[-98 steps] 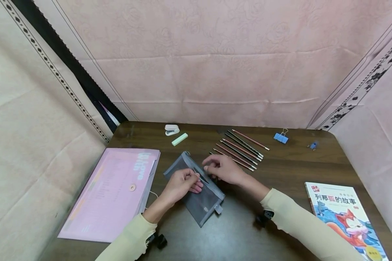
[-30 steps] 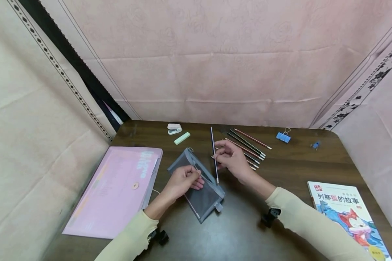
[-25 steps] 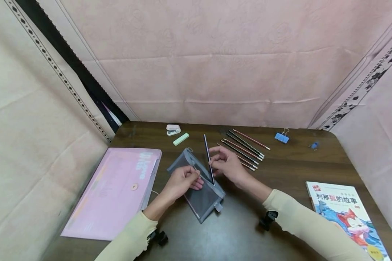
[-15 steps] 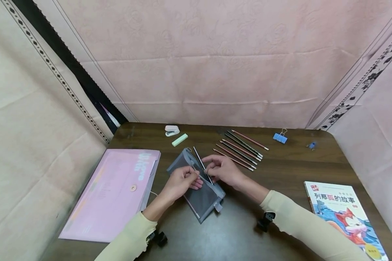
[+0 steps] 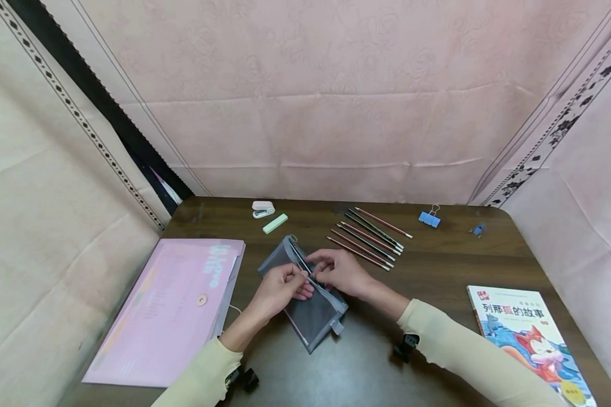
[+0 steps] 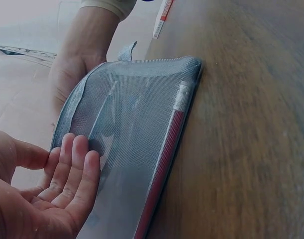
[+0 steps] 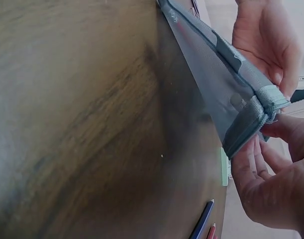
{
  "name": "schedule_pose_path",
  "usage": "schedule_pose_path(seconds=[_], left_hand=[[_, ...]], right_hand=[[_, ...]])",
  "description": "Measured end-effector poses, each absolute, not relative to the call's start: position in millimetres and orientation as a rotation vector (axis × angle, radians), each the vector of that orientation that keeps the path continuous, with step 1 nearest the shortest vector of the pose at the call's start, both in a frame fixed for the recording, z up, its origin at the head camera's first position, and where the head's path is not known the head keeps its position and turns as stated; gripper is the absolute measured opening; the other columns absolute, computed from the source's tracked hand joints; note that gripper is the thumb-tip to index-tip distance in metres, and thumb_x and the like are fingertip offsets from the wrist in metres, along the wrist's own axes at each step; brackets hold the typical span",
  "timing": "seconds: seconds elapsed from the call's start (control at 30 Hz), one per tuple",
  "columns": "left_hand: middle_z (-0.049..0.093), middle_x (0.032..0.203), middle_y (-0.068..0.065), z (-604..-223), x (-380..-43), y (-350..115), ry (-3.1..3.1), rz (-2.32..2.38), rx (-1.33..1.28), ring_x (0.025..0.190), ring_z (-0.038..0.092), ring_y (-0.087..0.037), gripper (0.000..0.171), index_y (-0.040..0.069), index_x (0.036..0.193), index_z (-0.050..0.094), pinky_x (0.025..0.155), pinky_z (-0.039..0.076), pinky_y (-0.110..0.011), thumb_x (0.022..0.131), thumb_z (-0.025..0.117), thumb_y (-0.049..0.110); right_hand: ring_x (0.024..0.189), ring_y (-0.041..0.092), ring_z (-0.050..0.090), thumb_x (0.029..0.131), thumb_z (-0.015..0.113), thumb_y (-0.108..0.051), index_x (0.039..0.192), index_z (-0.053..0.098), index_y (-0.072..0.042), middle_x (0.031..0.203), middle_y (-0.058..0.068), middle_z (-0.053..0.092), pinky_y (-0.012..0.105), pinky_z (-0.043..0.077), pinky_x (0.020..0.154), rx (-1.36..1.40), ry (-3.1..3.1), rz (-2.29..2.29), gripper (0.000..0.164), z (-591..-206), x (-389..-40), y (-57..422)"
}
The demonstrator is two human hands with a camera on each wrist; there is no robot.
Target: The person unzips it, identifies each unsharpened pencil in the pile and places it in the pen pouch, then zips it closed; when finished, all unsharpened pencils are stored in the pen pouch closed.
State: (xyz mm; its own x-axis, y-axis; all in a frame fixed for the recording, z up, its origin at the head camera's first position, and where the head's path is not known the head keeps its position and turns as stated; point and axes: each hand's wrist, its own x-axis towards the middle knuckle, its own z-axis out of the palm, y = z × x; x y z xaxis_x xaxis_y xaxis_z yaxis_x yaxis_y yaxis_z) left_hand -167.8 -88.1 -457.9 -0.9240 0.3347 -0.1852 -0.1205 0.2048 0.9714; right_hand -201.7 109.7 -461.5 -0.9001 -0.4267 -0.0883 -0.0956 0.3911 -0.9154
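Observation:
A grey mesh pencil pouch lies slantwise on the desk, its zip side gaping. My left hand pinches the edge of that opening between thumb and index finger; the other fingers rest against the mesh. At the opening, my right hand holds a dark pencil, which slants down into the pouch. Its lower part and the exact grip are hidden. Through the mesh in the left wrist view, a red pencil lies inside along one side. Several loose pencils lie fanned beyond my right hand.
A pink document folder lies at left, a picture book at right. Along the back are a white stapler, a pale green stick, a blue binder clip and a small blue object.
My right hand took up a dark pencil, brought it left over the pouch, tilted it and lowered it into the opening. My left hand keeps its pinch on the pouch.

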Motion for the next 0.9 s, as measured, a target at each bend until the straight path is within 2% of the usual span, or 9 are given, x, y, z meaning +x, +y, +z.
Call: schedule_pose_path(seconds=[0.23, 0.37, 0.47, 0.53, 0.6, 0.73, 0.83, 0.9], left_hand=[[0.072, 0.092, -0.016, -458, -168, -88, 2.142, 1.769, 0.195, 0.082, 0.073, -0.024, 0.023, 0.0, 0.097, 0.06, 0.075, 0.061, -0.035, 0.098, 0.055, 0.023], [0.073, 0.091, -0.015, -458, -169, -88, 2.142, 1.772, 0.19, 0.082, 0.073, -0.023, 0.024, 0.001, 0.097, 0.061, 0.075, 0.061, -0.035, 0.098, 0.055, 0.024], [0.073, 0.091, -0.013, -459, -169, -89, 2.147, 1.764, 0.183, 0.082, 0.073, -0.022, 0.023, 0.002, 0.096, 0.062, 0.075, 0.061, -0.035, 0.098, 0.056, 0.024], [0.073, 0.091, -0.012, -459, -168, -90, 2.153, 1.755, 0.185, 0.082, 0.073, -0.022, 0.022, 0.002, 0.097, 0.062, 0.075, 0.061, -0.035, 0.098, 0.056, 0.024], [0.073, 0.091, -0.012, -459, -168, -90, 2.153, 1.75, 0.185, 0.082, 0.073, -0.021, 0.022, 0.003, 0.097, 0.062, 0.076, 0.061, -0.035, 0.098, 0.055, 0.024], [0.073, 0.092, -0.011, -458, -168, -91, 2.152, 1.747, 0.19, 0.083, 0.073, -0.021, 0.022, 0.004, 0.097, 0.062, 0.076, 0.061, -0.035, 0.098, 0.055, 0.024], [0.073, 0.092, -0.011, -458, -168, -91, 2.15, 1.747, 0.187, 0.083, 0.073, -0.021, 0.022, 0.004, 0.097, 0.062, 0.076, 0.061, -0.035, 0.098, 0.054, 0.025], [0.073, 0.092, -0.012, -458, -168, -91, 2.149, 1.751, 0.195, 0.083, 0.073, -0.021, 0.024, 0.003, 0.097, 0.061, 0.075, 0.061, -0.035, 0.099, 0.054, 0.026]], right_hand=[[0.073, 0.033, 0.066, 0.088, 0.068, -0.015, 0.117, 0.064, -0.014, 0.091, 0.012, 0.07, 0.043, 0.059, 0.058, -0.462, 2.35, -1.585, 0.029, -462, -206, 119], [0.078, 0.04, 0.066, 0.089, 0.069, -0.021, 0.113, 0.065, -0.019, 0.095, 0.019, 0.069, 0.051, 0.058, 0.062, -0.425, 2.352, -1.696, 0.024, -458, -211, 132], [0.079, 0.042, 0.064, 0.089, 0.069, -0.025, 0.109, 0.066, -0.022, 0.091, 0.016, 0.069, 0.054, 0.057, 0.064, -0.379, 2.374, -1.77, 0.021, -454, -218, 146], [0.077, 0.037, 0.064, 0.089, 0.069, -0.024, 0.11, 0.066, -0.019, 0.088, 0.011, 0.069, 0.054, 0.057, 0.065, -0.351, 2.386, -1.806, 0.022, -446, -220, 156], [0.074, 0.029, 0.065, 0.09, 0.068, -0.021, 0.113, 0.066, -0.013, 0.085, 0.006, 0.069, 0.05, 0.058, 0.064, -0.325, 2.388, -1.84, 0.025, -437, -222, 165], [0.068, 0.015, 0.064, 0.091, 0.065, -0.015, 0.116, 0.063, -0.005, 0.084, 0.002, 0.068, 0.043, 0.059, 0.064, -0.291, 2.402, -1.886, 0.027, -423, -228, 181], [0.067, 0.015, 0.064, 0.091, 0.065, -0.014, 0.114, 0.064, -0.006, 0.085, 0.005, 0.069, 0.044, 0.059, 0.063, -0.263, 2.45, -1.888, 0.024, -427, -239, 191], [0.069, 0.021, 0.065, 0.09, 0.067, -0.014, 0.113, 0.065, -0.007, 0.087, 0.009, 0.07, 0.047, 0.058, 0.062, -0.257, 2.471, -1.883, 0.024, -436, -249, 198]])
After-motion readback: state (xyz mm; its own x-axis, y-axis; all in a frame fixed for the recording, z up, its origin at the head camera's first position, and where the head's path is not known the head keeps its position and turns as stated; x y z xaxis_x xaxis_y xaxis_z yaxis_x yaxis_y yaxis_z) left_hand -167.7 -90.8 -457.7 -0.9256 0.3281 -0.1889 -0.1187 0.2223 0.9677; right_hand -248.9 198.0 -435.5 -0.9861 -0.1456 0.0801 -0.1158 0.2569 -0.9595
